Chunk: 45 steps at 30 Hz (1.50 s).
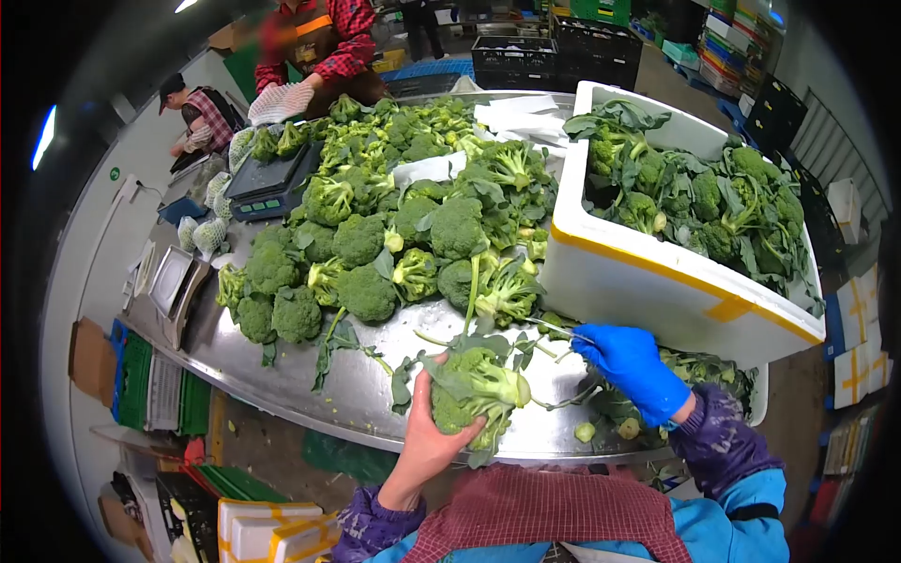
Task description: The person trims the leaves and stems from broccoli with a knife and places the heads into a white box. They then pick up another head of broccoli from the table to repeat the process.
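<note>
My bare left hand (430, 448) is closed around a head of broccoli (481, 387) with leaves on it, its pale cut stem facing right. In a blue glove, my right hand (636, 371) grips a knife (552, 327). The thin blade points left, above and to the right of the held head, apart from it; the handle is hidden in the fist. A large pile of broccoli heads (366, 293) lies just beyond both hands. Cut leaves and stalks are scattered on the metal table (352, 413) around them.
A white foam box (648, 281) full of leafy broccoli stands tilted at the right. A scale (267, 192) sits at the far left, near net-wrapped heads (208, 235). Across the table, a person (324, 47) holds white netting; another person (202, 122) works farther left.
</note>
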Motion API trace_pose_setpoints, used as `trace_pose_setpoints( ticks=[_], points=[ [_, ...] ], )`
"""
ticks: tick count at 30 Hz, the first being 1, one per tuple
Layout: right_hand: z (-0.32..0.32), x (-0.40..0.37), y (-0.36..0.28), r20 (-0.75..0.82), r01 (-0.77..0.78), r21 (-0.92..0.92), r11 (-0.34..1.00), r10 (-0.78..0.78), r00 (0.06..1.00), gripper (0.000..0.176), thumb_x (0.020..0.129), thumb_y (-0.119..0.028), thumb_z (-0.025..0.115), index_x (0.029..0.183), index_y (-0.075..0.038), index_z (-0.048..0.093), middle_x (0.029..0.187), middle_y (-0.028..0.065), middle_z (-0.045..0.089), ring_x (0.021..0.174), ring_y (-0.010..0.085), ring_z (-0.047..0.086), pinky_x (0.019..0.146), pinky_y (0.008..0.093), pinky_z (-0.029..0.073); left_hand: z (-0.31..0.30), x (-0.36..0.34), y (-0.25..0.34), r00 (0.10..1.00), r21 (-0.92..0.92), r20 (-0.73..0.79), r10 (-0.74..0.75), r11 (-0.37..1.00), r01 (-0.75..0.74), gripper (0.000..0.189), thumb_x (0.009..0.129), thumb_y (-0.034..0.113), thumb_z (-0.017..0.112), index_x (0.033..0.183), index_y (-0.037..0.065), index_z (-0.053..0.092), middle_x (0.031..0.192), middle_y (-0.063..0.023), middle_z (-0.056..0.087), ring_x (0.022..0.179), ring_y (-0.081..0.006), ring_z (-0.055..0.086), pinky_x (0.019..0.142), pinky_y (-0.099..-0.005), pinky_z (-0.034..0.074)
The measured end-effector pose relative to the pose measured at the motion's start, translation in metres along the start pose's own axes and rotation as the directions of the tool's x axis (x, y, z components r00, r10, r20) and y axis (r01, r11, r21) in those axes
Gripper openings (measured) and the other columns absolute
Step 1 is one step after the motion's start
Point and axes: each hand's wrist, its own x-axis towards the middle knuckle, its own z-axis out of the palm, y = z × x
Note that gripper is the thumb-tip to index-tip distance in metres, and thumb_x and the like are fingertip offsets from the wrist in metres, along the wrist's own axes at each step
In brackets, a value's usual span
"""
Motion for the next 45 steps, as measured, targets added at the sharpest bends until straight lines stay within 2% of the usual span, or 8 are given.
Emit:
trace_pose_setpoints(
  ticks=[4, 8, 10, 22, 26, 32, 37, 45],
  points=[
    [-0.008, 0.012, -0.067, -0.004, -0.005, 0.764, 0.645, 0.013, 1.000, 0.045, 0.083, -0.033, 0.061, 0.123, -0.015, 0.050, 0.107, 0.0053, 0.062, 0.076, 0.0231, 0.064, 0.062, 0.0341, 0.050, 0.005, 0.006, 0.000, 0.959, -0.321, 0.089, -0.270, 0.904, 0.284, 0.084, 0.073, 0.007, 0.068, 0.138, 0.004, 0.015, 0.128, -0.0158, 0.035, 0.115, -0.0230, 0.043, 0.094, -0.0343, 0.039],
    [0.024, 0.013, -0.052, 0.303, -0.350, 0.880, 0.323, 0.187, 0.934, 0.043, 0.085, -0.032, 0.057, 0.123, -0.013, 0.048, 0.111, 0.0061, 0.059, 0.081, 0.0188, 0.063, 0.069, 0.0333, 0.052, 0.005, 0.010, 0.024, 0.948, -0.472, 0.196, -0.252, 0.823, 0.316, 0.082, 0.079, 0.020, 0.064, 0.141, 0.013, 0.011, 0.128, -0.0133, 0.036, 0.102, -0.0241, 0.052, 0.077, -0.0357, 0.050],
    [0.069, 0.015, -0.016, 0.664, -0.421, 0.584, -0.694, 0.110, 0.739, 0.039, 0.088, -0.030, 0.051, 0.122, -0.009, 0.047, 0.104, 0.0073, 0.061, 0.082, 0.0179, 0.062, 0.072, 0.0330, 0.053, 0.003, 0.012, 0.016, 0.953, -0.523, 0.201, -0.229, 0.797, 0.302, 0.073, 0.081, 0.015, 0.061, 0.139, 0.010, 0.018, 0.124, -0.0121, 0.040, 0.098, -0.0223, 0.053, 0.075, -0.0332, 0.050],
    [0.079, 0.001, -0.017, 0.602, -0.380, 0.681, -0.626, 0.183, 0.777, 0.036, 0.093, -0.037, 0.038, 0.113, -0.010, 0.050, 0.087, 0.0037, 0.062, 0.066, 0.0145, 0.059, 0.054, 0.0251, 0.049, 0.016, 0.015, 0.001, 0.962, -0.457, 0.199, -0.189, 0.850, 0.262, 0.089, 0.075, 0.028, 0.070, 0.140, 0.013, 0.011, 0.125, -0.0083, 0.036, 0.109, -0.0223, 0.046, 0.085, -0.0423, 0.049],
    [0.023, 0.006, -0.054, 0.455, -0.442, 0.890, -0.108, 0.174, 0.873, 0.048, 0.091, -0.042, 0.043, 0.127, -0.011, 0.041, 0.077, 0.0008, 0.058, 0.056, 0.0079, 0.053, 0.046, 0.0199, 0.039, 0.014, 0.018, -0.003, 0.962, -0.495, 0.215, -0.169, 0.830, 0.257, 0.103, 0.069, 0.044, 0.072, 0.141, 0.016, 0.003, 0.137, -0.0101, 0.027, 0.124, -0.0309, 0.035, 0.088, -0.0500, 0.045],
    [0.020, 0.013, -0.068, 0.308, -0.316, 0.946, 0.074, 0.101, 0.946, 0.053, 0.087, -0.033, 0.054, 0.132, -0.012, 0.037, 0.100, 0.0034, 0.058, 0.056, 0.0058, 0.051, 0.043, 0.0171, 0.037, -0.019, 0.041, -0.031, 0.898, -0.857, 0.359, -0.254, 0.291, 0.425, 0.074, 0.078, 0.033, 0.066, 0.136, 0.012, 0.025, 0.136, -0.0118, 0.034, 0.120, -0.0343, 0.039, 0.092, -0.0565, 0.038],
    [0.003, 0.006, -0.049, 0.412, -0.422, 0.898, 0.128, 0.098, 0.906, 0.037, 0.089, -0.028, 0.052, 0.121, -0.009, 0.051, 0.091, 0.0008, 0.063, 0.052, 0.0028, 0.046, 0.045, 0.0168, 0.036, -0.057, 0.106, 0.001, 0.999, -0.841, -0.019, -0.031, 0.541, 0.001, 0.047, 0.085, 0.033, 0.058, 0.123, 0.011, 0.043, 0.129, -0.0160, 0.043, 0.119, -0.0329, 0.038, 0.101, -0.0526, 0.027],
    [-0.099, -0.010, -0.015, 0.443, -0.445, 0.891, 0.089, 0.045, 0.896, 0.041, 0.087, -0.029, 0.055, 0.120, -0.005, 0.052, 0.090, 0.0042, 0.061, 0.057, 0.0046, 0.046, 0.050, 0.0185, 0.039, -0.033, 0.127, 0.045, 0.994, -0.469, -0.079, -0.074, 0.883, 0.029, 0.053, 0.087, 0.021, 0.056, 0.134, 0.005, 0.034, 0.134, -0.0178, 0.036, 0.121, -0.0341, 0.038, 0.098, -0.0439, 0.036]
  ],
)
